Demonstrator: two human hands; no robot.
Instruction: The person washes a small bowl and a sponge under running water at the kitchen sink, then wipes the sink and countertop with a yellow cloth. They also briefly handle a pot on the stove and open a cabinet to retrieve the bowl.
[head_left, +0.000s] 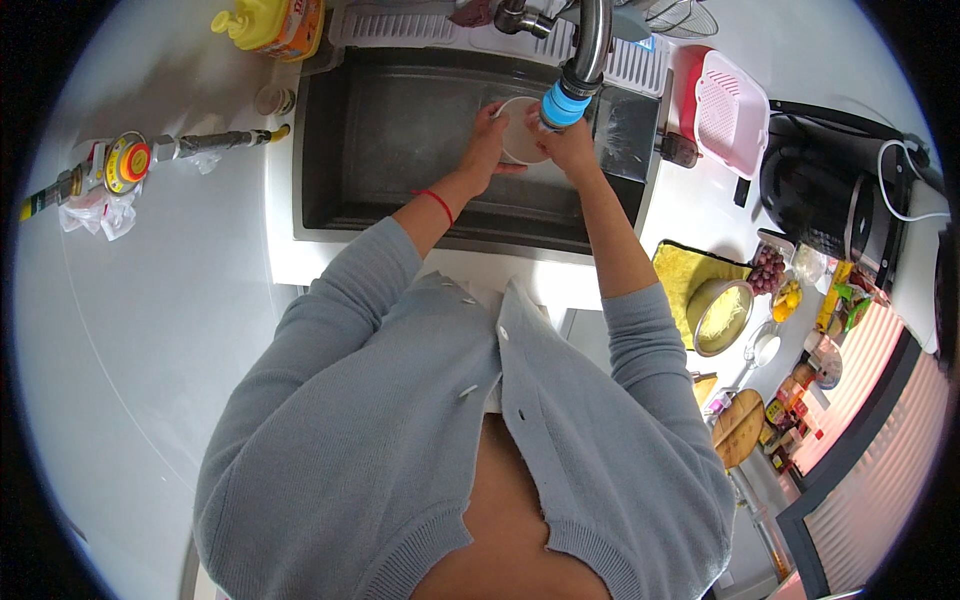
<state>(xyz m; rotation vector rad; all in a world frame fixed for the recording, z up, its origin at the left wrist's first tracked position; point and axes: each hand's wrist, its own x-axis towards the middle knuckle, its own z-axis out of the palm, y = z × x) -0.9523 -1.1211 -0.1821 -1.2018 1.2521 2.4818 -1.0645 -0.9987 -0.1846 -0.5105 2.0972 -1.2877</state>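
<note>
A round white bowl (521, 135) is held over the dark sink (405, 142), its inside facing up towards me. My left hand (484, 146) grips the bowl's left side, thumb near the rim and fingers reaching underneath. On the other side, my right hand (568, 146) has its fingers over the right rim and against the inside. The blue nozzle (564, 105) of the metal faucet (595, 37) hangs just above and hides part of the right hand. Whether water runs into the bowl cannot be made out.
A yellow pump bottle (277, 26) stands at the back left. A valve with a pipe (202, 142) sits left of the sink. To the right are a pink-and-white basket (731, 112), a black appliance (810, 180), a yellow cloth (675, 277) and a metal bowl of pale shreds (699, 330).
</note>
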